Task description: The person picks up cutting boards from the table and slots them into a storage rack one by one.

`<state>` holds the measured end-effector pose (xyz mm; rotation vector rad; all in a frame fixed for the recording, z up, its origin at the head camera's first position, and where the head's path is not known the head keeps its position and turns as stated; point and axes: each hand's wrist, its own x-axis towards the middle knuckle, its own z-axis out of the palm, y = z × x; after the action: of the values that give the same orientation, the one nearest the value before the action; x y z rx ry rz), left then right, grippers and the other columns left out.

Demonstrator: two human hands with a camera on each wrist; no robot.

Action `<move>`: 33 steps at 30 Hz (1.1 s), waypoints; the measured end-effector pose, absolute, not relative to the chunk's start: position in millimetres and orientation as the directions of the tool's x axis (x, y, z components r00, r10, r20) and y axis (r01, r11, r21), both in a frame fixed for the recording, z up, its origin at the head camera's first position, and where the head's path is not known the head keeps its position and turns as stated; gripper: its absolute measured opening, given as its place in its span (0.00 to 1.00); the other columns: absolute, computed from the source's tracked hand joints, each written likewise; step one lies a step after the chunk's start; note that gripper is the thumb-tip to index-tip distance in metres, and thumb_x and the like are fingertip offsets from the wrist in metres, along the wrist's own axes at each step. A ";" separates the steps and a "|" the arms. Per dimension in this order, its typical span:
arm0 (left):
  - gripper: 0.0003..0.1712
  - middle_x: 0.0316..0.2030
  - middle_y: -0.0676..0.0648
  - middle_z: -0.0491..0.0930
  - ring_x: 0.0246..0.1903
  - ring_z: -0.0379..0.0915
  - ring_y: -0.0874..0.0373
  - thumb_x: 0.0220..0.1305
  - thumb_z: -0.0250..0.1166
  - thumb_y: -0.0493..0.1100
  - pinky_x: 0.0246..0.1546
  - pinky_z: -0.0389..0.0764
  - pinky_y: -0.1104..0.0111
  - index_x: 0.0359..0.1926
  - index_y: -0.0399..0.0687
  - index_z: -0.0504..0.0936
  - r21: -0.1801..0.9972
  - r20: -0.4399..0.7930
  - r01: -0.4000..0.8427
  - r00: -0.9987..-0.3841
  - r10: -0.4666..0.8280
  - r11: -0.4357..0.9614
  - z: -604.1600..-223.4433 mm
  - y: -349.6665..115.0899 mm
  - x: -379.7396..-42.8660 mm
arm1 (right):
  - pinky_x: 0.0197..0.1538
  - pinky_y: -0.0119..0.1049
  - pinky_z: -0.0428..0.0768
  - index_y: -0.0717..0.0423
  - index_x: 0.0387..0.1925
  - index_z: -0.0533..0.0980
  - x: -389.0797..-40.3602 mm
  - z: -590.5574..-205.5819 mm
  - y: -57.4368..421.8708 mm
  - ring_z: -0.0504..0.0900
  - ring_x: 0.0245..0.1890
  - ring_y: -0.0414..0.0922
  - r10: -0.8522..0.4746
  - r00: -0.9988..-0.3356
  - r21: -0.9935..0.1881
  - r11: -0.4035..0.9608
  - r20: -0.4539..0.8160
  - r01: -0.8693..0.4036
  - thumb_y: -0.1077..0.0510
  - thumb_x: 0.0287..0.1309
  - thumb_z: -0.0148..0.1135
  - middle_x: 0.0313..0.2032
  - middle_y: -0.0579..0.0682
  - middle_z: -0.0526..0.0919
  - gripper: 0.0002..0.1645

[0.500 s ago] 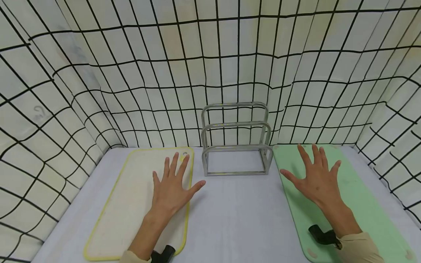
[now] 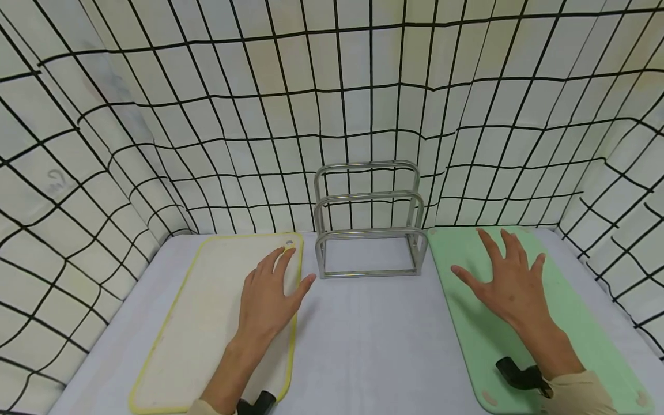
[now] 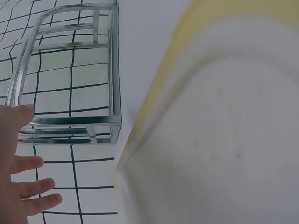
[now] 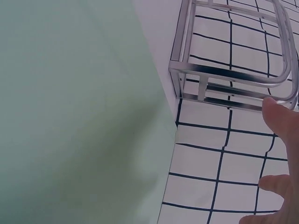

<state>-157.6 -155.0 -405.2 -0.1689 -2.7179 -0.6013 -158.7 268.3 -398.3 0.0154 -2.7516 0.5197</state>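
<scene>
Over the white cutting board (image 2: 207, 311) with a yellow rim, my left hand (image 2: 267, 302) is spread, fingers slightly bent and thumb out past the right edge. The board also fills the right of the left wrist view. On the other side, my right hand (image 2: 513, 291) hovers above the green cutting board (image 2: 461, 323), fingers apart and holding nothing; its shadow falls on the board in the right wrist view. Between the boards stands a metal rack (image 2: 369, 233) with three upright loops. Neither hand grips anything.
A white cloth (image 2: 373, 346) covers the table under both boards. White walls with a black grid (image 2: 280, 115) close in the back and both sides. Black camera mounts (image 2: 521, 376) sit at the wrists.
The fingers of my left hand have bent a little and the hand has dropped slightly. My right hand has shifted a bit to the right, its fingers less widely spread.
</scene>
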 end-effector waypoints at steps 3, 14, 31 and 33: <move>0.34 0.67 0.44 0.76 0.68 0.72 0.44 0.69 0.66 0.62 0.65 0.71 0.44 0.68 0.51 0.77 0.419 0.400 0.210 -0.916 0.027 0.883 -406.6 -154.3 -155.0 | 0.71 0.83 0.38 0.47 0.82 0.55 -156.4 -397.2 270.1 0.54 0.77 0.72 0.058 -0.944 -0.363 0.929 0.324 -0.067 0.27 0.61 0.64 0.77 0.72 0.54 0.58; 0.23 0.60 0.43 0.81 0.61 0.77 0.42 0.70 0.69 0.52 0.57 0.78 0.46 0.60 0.48 0.82 0.482 0.382 0.248 -0.923 0.053 0.840 -403.3 -147.0 -153.9 | 0.70 0.82 0.45 0.47 0.82 0.54 -149.9 -398.3 282.3 0.58 0.74 0.74 0.099 -0.944 -0.372 0.928 0.315 -0.027 0.28 0.63 0.63 0.76 0.73 0.58 0.57; 0.21 0.60 0.47 0.80 0.64 0.76 0.48 0.72 0.66 0.49 0.63 0.78 0.50 0.61 0.48 0.82 0.584 0.266 0.230 -0.960 0.084 0.778 -403.6 -124.2 -156.4 | 0.44 0.72 0.72 0.55 0.82 0.53 -148.4 -394.9 300.7 0.68 0.61 0.78 0.139 -0.960 -0.416 0.909 0.241 0.027 0.30 0.68 0.60 0.70 0.77 0.63 0.55; 0.22 0.61 0.46 0.80 0.64 0.76 0.48 0.72 0.66 0.50 0.63 0.79 0.50 0.62 0.48 0.81 0.589 0.262 0.233 -0.961 0.090 0.774 -403.5 -121.9 -156.3 | 0.43 0.71 0.72 0.55 0.82 0.53 -148.7 -395.0 302.7 0.68 0.60 0.78 0.145 -0.962 -0.417 0.908 0.233 0.035 0.30 0.68 0.60 0.69 0.78 0.63 0.56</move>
<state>-156.3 -121.9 -403.5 -0.2539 -2.7487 -0.9552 -148.7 302.7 -395.0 -0.1350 -2.8119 0.6081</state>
